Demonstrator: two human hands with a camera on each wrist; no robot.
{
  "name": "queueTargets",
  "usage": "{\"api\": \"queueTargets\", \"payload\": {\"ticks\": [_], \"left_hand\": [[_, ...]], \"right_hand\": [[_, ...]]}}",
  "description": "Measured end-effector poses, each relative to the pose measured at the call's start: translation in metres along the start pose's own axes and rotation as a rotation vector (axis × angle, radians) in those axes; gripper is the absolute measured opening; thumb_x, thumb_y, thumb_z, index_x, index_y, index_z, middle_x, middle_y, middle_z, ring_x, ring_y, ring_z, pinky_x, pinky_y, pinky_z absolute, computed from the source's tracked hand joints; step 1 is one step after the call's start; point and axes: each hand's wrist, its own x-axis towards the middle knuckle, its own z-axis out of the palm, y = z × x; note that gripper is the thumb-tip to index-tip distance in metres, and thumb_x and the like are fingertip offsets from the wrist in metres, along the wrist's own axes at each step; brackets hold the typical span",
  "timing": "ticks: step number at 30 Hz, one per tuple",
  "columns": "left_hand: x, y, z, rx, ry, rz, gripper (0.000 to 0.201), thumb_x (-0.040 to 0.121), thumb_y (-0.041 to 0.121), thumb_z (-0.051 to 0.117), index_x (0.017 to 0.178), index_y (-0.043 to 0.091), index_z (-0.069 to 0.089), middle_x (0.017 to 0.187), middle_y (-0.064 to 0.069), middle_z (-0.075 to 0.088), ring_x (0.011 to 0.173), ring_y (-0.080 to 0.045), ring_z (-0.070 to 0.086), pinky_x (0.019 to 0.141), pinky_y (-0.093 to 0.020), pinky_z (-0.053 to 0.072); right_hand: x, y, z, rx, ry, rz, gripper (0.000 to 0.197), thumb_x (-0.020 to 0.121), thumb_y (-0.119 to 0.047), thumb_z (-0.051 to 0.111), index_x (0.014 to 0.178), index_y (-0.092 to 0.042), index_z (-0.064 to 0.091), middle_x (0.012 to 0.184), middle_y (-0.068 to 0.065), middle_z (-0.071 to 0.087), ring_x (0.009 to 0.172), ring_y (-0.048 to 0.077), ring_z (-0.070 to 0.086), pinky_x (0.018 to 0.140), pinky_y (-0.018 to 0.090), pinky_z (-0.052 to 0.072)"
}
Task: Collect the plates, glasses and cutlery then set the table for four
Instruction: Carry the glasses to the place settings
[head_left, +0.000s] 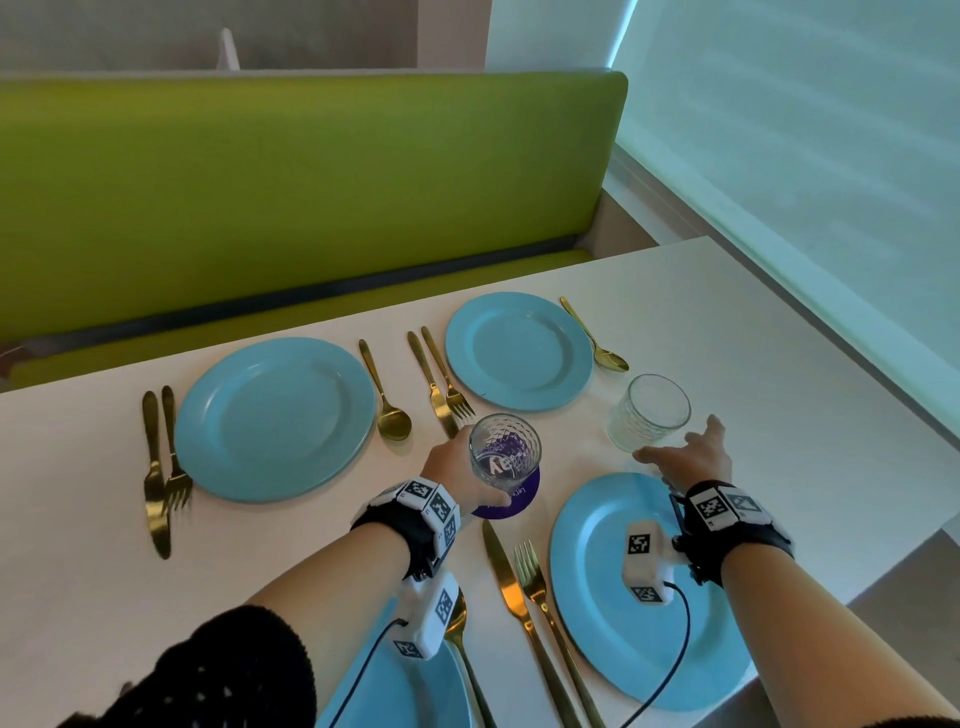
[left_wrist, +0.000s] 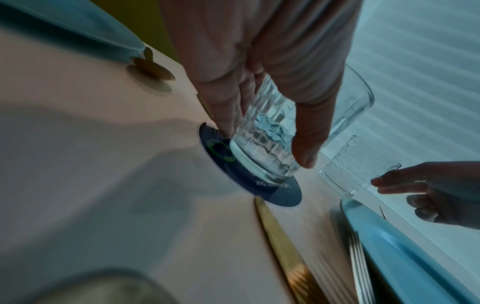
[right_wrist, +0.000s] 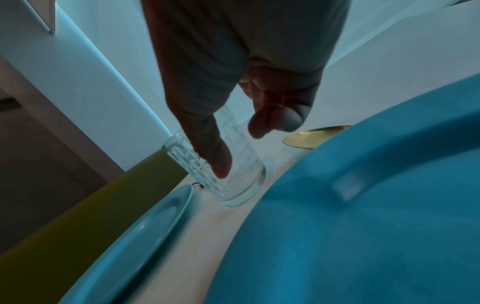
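My left hand grips a patterned glass, slightly tilted, with its base at a purple coaster in the middle of the white table. The left wrist view shows fingers and thumb wrapped round that glass over the coaster. My right hand is spread open just in front of a second glass, which stands upright on the table; its thumb lies before this glass. Blue plates lie at far left, far right, near right and near left, with gold cutlery beside them.
A gold knife and fork lie between the near plates, a spoon and another knife and fork between the far ones. A green bench runs along the far side. At right the table meets a blind-covered window.
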Motion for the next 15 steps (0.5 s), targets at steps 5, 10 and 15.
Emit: {"api": "queueTargets", "payload": {"ticks": [5,10,15], "left_hand": [[-0.003,0.000,-0.004,-0.043,-0.054,-0.009,0.106,0.052,0.028,0.090,0.140,0.021,0.030,0.136,-0.001,0.053,0.124,-0.022,0.051,0.100,-0.029,0.043],[-0.021,-0.005,-0.028,-0.044,-0.068,-0.001,0.122,0.056,0.031,0.089,0.149,0.015,0.012,0.153,-0.006,0.031,0.138,-0.024,0.035,0.110,-0.036,0.036],[-0.068,-0.040,-0.067,-0.210,0.061,-0.015,0.126,0.055,0.036,0.089,0.150,0.015,0.008,0.156,-0.009,0.024,0.141,-0.025,0.032,0.114,-0.044,0.031]], "right_hand": [[-0.017,-0.003,-0.008,-0.022,0.005,-0.043,0.117,0.063,-0.016,0.085,0.150,-0.025,0.008,0.146,0.009,0.042,0.118,0.035,0.056,0.100,0.047,0.047],[-0.060,-0.020,-0.014,-0.024,0.010,-0.084,0.117,0.064,-0.012,0.084,0.151,-0.022,0.006,0.146,0.010,0.042,0.114,0.030,0.057,0.100,0.047,0.047],[-0.144,-0.051,-0.003,0.010,0.139,-0.228,0.089,0.075,-0.010,0.074,0.147,-0.016,0.023,0.134,0.010,0.055,0.124,0.030,0.049,0.104,0.038,0.038]]}}
